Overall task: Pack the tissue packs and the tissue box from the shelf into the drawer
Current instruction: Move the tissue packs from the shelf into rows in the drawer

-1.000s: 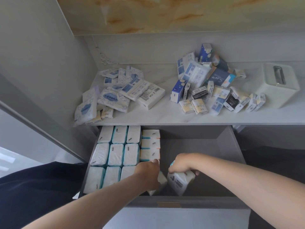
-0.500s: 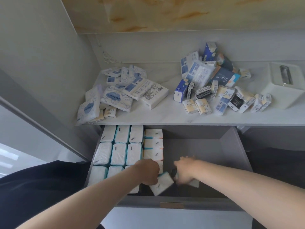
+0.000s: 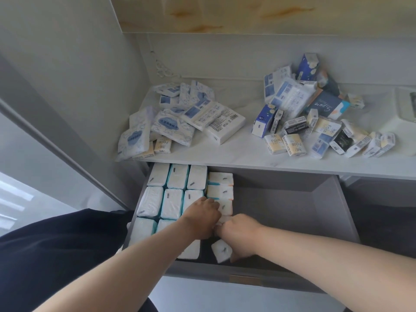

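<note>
white, soft, light: the tissue pack [image 3: 221, 251] tilts at the front of the drawer [image 3: 288, 212]. my right hand [image 3: 239, 231] curls round its sides, the best hold. my left hand [image 3: 202, 218] bends onto the row [image 3: 220, 179] behind; i can't tell its hold.

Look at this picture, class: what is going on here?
A person is packing tissue packs into an open drawer below a shelf. The left hand and right hand are down among the packed rows, with one loose pack tilted beneath the right hand. What the fingers grip is hidden. The drawer's left side is filled, its right side bare. A left heap, a right heap and the tissue box lie on the shelf.
</note>
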Demonstrator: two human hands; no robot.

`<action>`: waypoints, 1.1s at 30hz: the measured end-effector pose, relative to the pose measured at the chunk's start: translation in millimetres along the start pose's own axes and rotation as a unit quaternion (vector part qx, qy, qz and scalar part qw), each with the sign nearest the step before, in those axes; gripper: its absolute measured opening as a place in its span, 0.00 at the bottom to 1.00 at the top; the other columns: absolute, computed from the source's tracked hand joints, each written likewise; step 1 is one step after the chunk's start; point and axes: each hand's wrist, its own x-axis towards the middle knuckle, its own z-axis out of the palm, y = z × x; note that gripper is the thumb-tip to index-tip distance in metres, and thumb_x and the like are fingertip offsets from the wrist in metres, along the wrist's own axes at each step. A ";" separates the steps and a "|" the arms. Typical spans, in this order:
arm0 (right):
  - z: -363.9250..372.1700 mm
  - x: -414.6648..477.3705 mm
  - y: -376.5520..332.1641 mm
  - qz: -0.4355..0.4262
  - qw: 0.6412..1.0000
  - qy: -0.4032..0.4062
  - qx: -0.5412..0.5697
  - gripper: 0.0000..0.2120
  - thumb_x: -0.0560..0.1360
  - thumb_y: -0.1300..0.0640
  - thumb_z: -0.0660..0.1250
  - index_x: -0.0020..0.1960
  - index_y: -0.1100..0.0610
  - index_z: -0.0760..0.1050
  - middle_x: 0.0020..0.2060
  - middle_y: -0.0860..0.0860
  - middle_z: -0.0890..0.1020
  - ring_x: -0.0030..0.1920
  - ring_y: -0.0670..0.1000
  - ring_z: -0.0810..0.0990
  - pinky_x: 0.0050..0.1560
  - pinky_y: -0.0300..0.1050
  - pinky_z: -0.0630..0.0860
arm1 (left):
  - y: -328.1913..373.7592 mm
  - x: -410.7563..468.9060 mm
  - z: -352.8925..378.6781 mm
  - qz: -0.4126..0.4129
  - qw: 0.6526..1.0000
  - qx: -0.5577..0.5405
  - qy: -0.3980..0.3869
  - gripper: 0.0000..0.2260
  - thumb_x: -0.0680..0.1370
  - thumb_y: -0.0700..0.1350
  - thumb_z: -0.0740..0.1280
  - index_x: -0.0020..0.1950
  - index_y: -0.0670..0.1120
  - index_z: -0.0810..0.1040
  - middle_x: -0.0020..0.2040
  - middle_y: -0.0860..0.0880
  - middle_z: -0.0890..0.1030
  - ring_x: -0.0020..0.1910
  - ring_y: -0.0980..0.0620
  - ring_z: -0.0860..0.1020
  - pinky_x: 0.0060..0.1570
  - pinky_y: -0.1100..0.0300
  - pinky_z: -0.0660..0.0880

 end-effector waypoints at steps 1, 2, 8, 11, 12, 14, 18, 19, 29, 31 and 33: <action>1.7 0.2 -0.4 0.008 1.000 -0.007 0.000 0.27 0.72 0.44 0.73 0.65 0.57 0.72 0.54 0.56 0.80 0.52 0.59 0.80 0.41 0.47 0.70 | -0.7 1.2 -0.7 0.000 1.000 -0.001 -0.003 0.14 0.76 0.53 0.66 0.56 0.45 0.78 0.56 0.45 0.77 0.57 0.45 0.73 0.61 0.52 0.70; 3.5 0.3 -1.3 0.010 1.000 -0.018 -0.006 0.24 0.73 0.44 0.70 0.62 0.56 0.73 0.52 0.55 0.81 0.51 0.59 0.81 0.41 0.47 0.70 | -1.2 2.0 -0.7 -0.002 1.000 0.001 -0.005 0.15 0.76 0.54 0.66 0.56 0.44 0.78 0.55 0.45 0.77 0.57 0.45 0.73 0.61 0.52 0.70; 4.2 1.1 0.9 0.104 0.989 -0.105 0.027 0.18 0.72 0.40 0.66 0.36 0.54 0.72 0.37 0.52 0.77 0.38 0.55 0.77 0.39 0.45 0.76 | -2.5 5.1 -2.5 -0.011 0.999 0.027 -0.019 0.17 0.77 0.55 0.66 0.57 0.42 0.78 0.56 0.43 0.78 0.57 0.44 0.73 0.60 0.52 0.69; 7.4 0.1 5.5 0.193 0.961 -0.077 0.181 0.19 0.68 0.39 0.71 0.40 0.55 0.75 0.39 0.52 0.77 0.39 0.54 0.78 0.33 0.42 0.72 | -1.9 6.8 -3.6 -0.019 0.999 0.020 -0.024 0.18 0.78 0.56 0.66 0.57 0.42 0.77 0.57 0.43 0.78 0.58 0.45 0.73 0.61 0.52 0.68; 7.8 -0.6 4.2 0.213 0.950 -0.072 0.216 0.18 0.68 0.40 0.72 0.40 0.55 0.75 0.39 0.51 0.77 0.38 0.54 0.78 0.33 0.42 0.72 | -1.3 7.2 -3.6 -0.022 0.999 0.016 -0.025 0.19 0.78 0.56 0.66 0.57 0.42 0.77 0.57 0.43 0.78 0.58 0.45 0.73 0.61 0.52 0.68; 6.4 -0.8 -1.2 0.247 0.929 -0.068 0.266 0.17 0.68 0.43 0.72 0.39 0.56 0.74 0.37 0.51 0.77 0.35 0.53 0.79 0.31 0.42 0.74 | -0.2 7.9 -3.6 -0.026 0.999 0.010 -0.024 0.19 0.78 0.57 0.65 0.57 0.42 0.77 0.57 0.43 0.78 0.59 0.44 0.73 0.61 0.52 0.67; 1.7 5.3 -7.9 0.288 0.881 -0.085 0.366 0.14 0.73 0.50 0.71 0.39 0.59 0.72 0.27 0.54 0.78 0.22 0.53 0.77 0.30 0.41 0.77 | 0.5 7.4 -2.7 -0.028 0.999 -0.002 -0.022 0.18 0.78 0.55 0.65 0.58 0.41 0.77 0.58 0.43 0.78 0.59 0.44 0.73 0.62 0.52 0.67; 1.6 7.0 -8.7 0.290 0.869 -0.094 0.389 0.13 0.74 0.51 0.70 0.39 0.59 0.72 0.24 0.54 0.78 0.21 0.52 0.77 0.30 0.41 0.78 | -0.1 7.3 -2.7 -0.025 0.999 -0.003 -0.022 0.18 0.78 0.55 0.65 0.58 0.42 0.77 0.58 0.43 0.78 0.59 0.44 0.73 0.62 0.52 0.67; 1.8 20.2 -5.7 0.205 0.856 -0.174 0.441 0.08 0.79 0.56 0.60 0.43 0.57 0.72 0.32 0.51 0.82 0.25 0.49 0.79 0.30 0.41 0.74 | -13.6 1.2 -9.1 0.031 0.998 -0.043 -0.039 0.17 0.77 0.56 0.61 0.60 0.46 0.76 0.57 0.45 0.76 0.59 0.45 0.72 0.62 0.50 0.70; -10.5 17.5 12.0 0.231 0.919 -0.103 0.302 0.07 0.77 0.53 0.59 0.43 0.55 0.73 0.38 0.50 0.83 0.35 0.52 0.81 0.36 0.41 0.75 | -11.1 -1.1 -9.1 0.038 0.998 -0.030 -0.042 0.23 0.75 0.61 0.63 0.63 0.47 0.74 0.60 0.45 0.75 0.60 0.45 0.71 0.63 0.50 0.68; -17.4 9.7 28.3 0.287 0.943 0.002 0.170 0.11 0.74 0.48 0.61 0.49 0.54 0.75 0.46 0.51 0.81 0.44 0.54 0.79 0.39 0.42 0.73 | -7.8 -2.8 -8.5 0.038 0.999 -0.013 -0.033 0.30 0.73 0.67 0.64 0.64 0.47 0.72 0.60 0.45 0.74 0.60 0.44 0.70 0.64 0.50 0.67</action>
